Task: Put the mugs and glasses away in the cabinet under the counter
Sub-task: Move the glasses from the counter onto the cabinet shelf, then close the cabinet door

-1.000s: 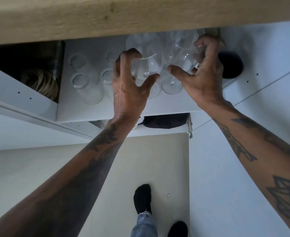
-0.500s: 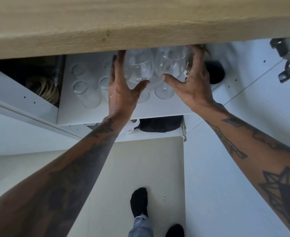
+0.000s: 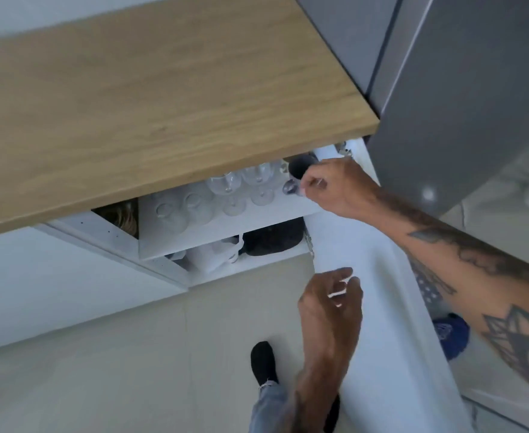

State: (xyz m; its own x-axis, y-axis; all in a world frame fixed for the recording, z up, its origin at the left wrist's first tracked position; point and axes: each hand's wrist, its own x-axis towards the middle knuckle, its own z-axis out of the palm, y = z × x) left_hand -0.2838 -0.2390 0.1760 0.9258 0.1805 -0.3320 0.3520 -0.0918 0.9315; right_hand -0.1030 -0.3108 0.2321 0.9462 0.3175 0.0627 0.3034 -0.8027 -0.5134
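Under the wooden counter the cabinet stands open. Its white upper shelf carries clear tumblers on the left and two wine glasses in the middle. A black mug stands at the shelf's right end. My right hand is at that right end, fingers loosely curled, its fingertips beside a small clear glass; I cannot tell whether they touch it. My left hand hangs in the air below the cabinet, fingers apart and holding nothing.
The white cabinet door stands open on the right, close to my left hand. White mugs and a dark item sit on the lower shelf. A grey appliance front rises at the right. My black-socked foot is on the floor.
Both hands have let go of the wine glasses, which now stand on the shelf. My left hand has dropped well below the cabinet; the right has shifted to the shelf's right end. The view has tilted up.
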